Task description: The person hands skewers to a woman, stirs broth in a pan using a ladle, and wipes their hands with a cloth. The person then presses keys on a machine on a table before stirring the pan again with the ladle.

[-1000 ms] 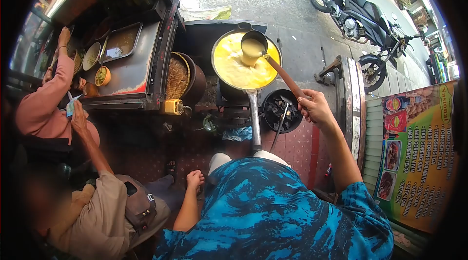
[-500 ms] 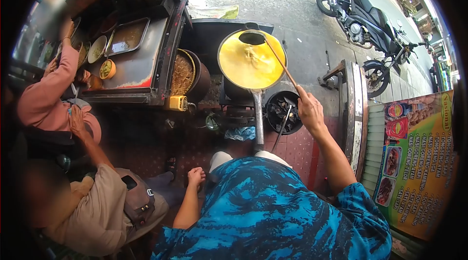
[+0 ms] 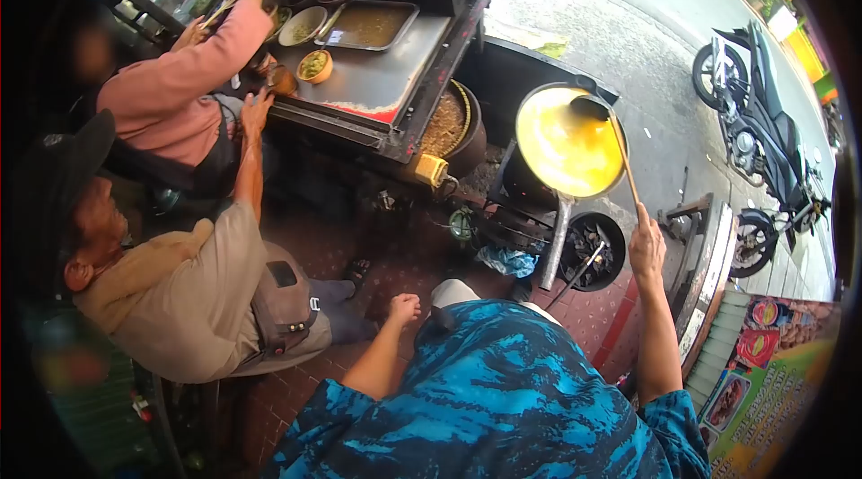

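My right hand (image 3: 646,247) grips the long thin wooden handle of a ladle (image 3: 590,107). The dark bowl of that ladle is at the far side of a wide wok (image 3: 558,220), over a yellow, soupy liquid (image 3: 567,145). The wok sits on a stove, its metal handle pointing back toward me, and neither hand touches that handle. My left hand (image 3: 405,308) hangs in front of my body, curled into a loose fist, with nothing visible in it.
Right of the stove stands a black pan of charcoal (image 3: 588,254) with tongs. A cart (image 3: 395,88) with a tray and bowls is at the left, a large pot (image 3: 446,124) beside it. Two people work there. A bench (image 3: 705,272) and a motorcycle (image 3: 750,142) are on the right.
The view has turned left, so the wok and stove sit further right. The ladle's bowl remains at the wok's far side, now tilted differently. My left hand stays curled.
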`<move>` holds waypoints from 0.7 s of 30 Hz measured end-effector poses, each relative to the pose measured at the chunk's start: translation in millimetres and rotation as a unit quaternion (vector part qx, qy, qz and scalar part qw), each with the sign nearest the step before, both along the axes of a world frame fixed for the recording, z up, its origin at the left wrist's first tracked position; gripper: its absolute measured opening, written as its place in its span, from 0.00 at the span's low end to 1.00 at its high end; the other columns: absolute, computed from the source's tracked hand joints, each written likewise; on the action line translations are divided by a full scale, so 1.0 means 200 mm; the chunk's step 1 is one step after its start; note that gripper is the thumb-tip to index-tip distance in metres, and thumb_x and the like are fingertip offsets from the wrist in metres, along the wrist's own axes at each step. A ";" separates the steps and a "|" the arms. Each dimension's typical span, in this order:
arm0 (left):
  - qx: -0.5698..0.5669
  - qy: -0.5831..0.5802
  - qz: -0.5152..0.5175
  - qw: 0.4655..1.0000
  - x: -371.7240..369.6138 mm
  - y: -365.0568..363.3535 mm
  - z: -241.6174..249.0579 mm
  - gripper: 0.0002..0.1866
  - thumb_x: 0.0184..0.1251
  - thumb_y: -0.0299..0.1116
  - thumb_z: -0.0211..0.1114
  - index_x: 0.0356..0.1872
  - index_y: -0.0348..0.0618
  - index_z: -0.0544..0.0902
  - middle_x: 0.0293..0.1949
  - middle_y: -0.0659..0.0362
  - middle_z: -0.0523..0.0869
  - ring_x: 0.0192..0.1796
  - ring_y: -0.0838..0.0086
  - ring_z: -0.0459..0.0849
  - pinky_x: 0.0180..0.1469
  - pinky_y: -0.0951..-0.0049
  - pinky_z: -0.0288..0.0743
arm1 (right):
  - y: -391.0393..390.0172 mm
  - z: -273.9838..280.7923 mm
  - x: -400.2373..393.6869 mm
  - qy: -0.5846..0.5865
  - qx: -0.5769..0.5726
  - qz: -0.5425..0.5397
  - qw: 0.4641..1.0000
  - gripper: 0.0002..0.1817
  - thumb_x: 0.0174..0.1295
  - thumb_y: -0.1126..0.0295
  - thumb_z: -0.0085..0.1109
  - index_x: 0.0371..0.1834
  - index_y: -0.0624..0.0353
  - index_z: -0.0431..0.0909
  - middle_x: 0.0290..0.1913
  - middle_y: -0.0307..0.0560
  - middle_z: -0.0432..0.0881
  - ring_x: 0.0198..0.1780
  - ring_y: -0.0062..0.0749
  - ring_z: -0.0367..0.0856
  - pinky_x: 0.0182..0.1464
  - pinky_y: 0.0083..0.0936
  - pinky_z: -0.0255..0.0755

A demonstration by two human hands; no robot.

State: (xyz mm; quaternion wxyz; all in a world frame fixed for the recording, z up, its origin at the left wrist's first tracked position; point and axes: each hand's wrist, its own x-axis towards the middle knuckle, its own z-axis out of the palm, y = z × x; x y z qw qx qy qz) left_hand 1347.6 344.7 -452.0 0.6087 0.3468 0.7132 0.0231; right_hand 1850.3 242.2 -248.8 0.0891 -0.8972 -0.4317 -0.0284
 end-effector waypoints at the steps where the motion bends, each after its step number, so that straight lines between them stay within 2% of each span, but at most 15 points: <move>1: 0.002 0.000 0.005 1.000 -0.01 0.00 0.00 0.09 0.62 0.32 0.61 0.40 0.43 0.81 0.31 0.59 0.84 0.28 0.77 0.82 0.27 0.76 0.77 | 0.00 0.00 -0.01 0.019 -0.008 -0.012 1.000 0.23 0.60 0.76 0.44 0.61 0.52 0.68 0.37 0.59 0.78 0.38 0.55 0.80 0.39 0.44 0.75; 5: 0.000 -0.019 0.000 1.000 -0.04 -0.02 -0.06 0.11 0.63 0.33 0.61 0.44 0.42 0.81 0.30 0.58 0.83 0.28 0.76 0.81 0.27 0.76 0.76 | -0.04 -0.07 0.02 0.042 -0.005 -0.014 0.999 0.22 0.60 0.75 0.44 0.60 0.51 0.68 0.38 0.60 0.78 0.40 0.56 0.79 0.41 0.46 0.73; 7: -0.005 -0.018 -0.025 1.000 -0.01 -0.01 0.01 0.11 0.63 0.33 0.60 0.44 0.41 0.81 0.30 0.58 0.83 0.28 0.75 0.81 0.27 0.75 0.77 | -0.05 -0.08 0.01 0.066 0.006 -0.033 0.997 0.22 0.60 0.74 0.46 0.59 0.51 0.68 0.38 0.60 0.79 0.41 0.56 0.79 0.44 0.47 0.72; 10: -0.008 0.003 -0.037 0.999 0.00 0.01 0.05 0.10 0.64 0.32 0.59 0.44 0.41 0.80 0.30 0.58 0.83 0.28 0.75 0.81 0.27 0.75 0.77 | -0.08 -0.12 0.02 0.119 0.052 -0.023 0.991 0.22 0.57 0.75 0.49 0.58 0.56 0.68 0.41 0.63 0.79 0.45 0.58 0.78 0.47 0.47 0.71; 15: -0.008 -0.006 -0.021 1.000 0.01 0.02 0.05 0.09 0.64 0.32 0.58 0.42 0.41 0.80 0.29 0.59 0.82 0.27 0.76 0.80 0.25 0.76 0.76 | -0.12 -0.07 -0.06 0.186 0.063 -0.069 0.978 0.22 0.57 0.75 0.48 0.58 0.59 0.69 0.39 0.67 0.79 0.44 0.60 0.78 0.47 0.48 0.70; 17: -0.004 -0.007 -0.027 1.000 0.02 0.03 0.06 0.09 0.64 0.31 0.58 0.42 0.41 0.80 0.29 0.60 0.81 0.26 0.76 0.79 0.25 0.76 0.76 | -0.13 -0.02 -0.11 0.258 0.057 -0.113 0.958 0.21 0.56 0.74 0.48 0.57 0.59 0.70 0.39 0.68 0.79 0.44 0.61 0.78 0.47 0.48 0.71; 21: 0.000 -0.022 -0.029 0.999 0.03 0.05 0.04 0.08 0.63 0.30 0.58 0.41 0.42 0.81 0.27 0.63 0.80 0.25 0.79 0.78 0.24 0.78 0.74 | -0.16 -0.03 -0.18 0.270 0.076 -0.095 0.955 0.20 0.57 0.73 0.48 0.55 0.59 0.71 0.39 0.68 0.79 0.44 0.62 0.78 0.47 0.47 0.71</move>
